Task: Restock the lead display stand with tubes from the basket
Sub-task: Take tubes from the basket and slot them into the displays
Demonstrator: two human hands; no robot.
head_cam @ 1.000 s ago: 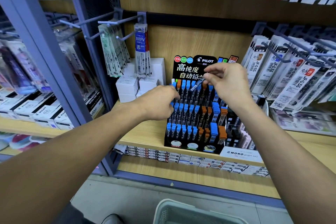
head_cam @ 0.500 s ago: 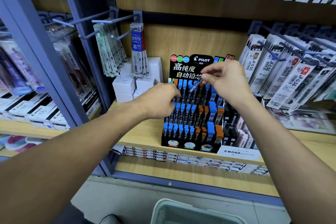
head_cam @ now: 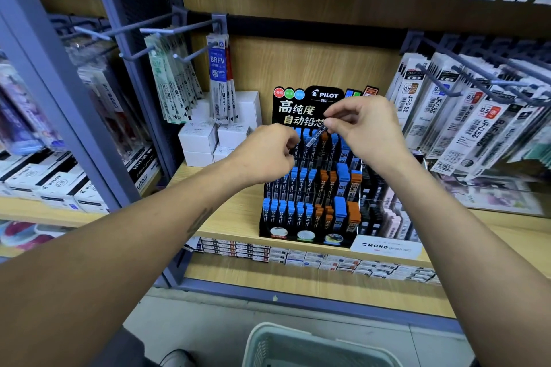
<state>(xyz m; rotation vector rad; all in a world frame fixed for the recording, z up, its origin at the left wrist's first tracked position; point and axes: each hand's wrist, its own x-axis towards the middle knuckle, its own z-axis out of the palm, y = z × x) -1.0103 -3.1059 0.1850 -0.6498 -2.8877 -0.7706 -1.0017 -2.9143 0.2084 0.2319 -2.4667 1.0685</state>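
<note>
The black Pilot lead display stand stands on the wooden shelf, its three stepped rows filled with blue-capped and orange-capped tubes. My right hand pinches a dark lead tube by its upper end. The tube hangs tilted over the top row. My left hand hovers at the left end of the top row with its fingers curled, and its palm is hidden. The pale green basket sits on the floor below, and its contents are out of sight.
White boxes are stacked left of the stand, under pegs of hanging refill packs. A Mono lead display stands at the right, with more refill packs hanging beyond it. A grey upright post divides the shelving.
The view has shifted slightly. My right hand still holds the tube over the top row, and my left hand stays curled beside it.
</note>
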